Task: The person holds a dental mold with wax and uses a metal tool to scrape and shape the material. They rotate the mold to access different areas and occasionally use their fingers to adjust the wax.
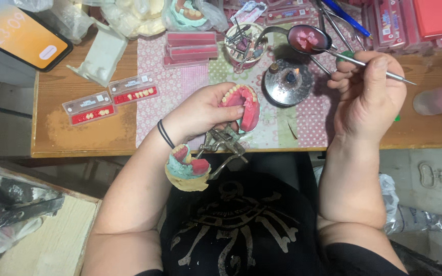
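While gripping wax denture (242, 105) in left hand (200, 112), pinching thin metal tool (369, 69) in right hand (369, 94); front teeth already seated, back wax still lacking teeth; burner (287, 82) burning nearby.

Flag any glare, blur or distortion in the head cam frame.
Head view: even, soft light with weak shadows; left hand holding the pink denture and right hand with the metal tool are sharp. The phone screen is blown out orange. The tray at lower left is blurred, and the table edge bows slightly.
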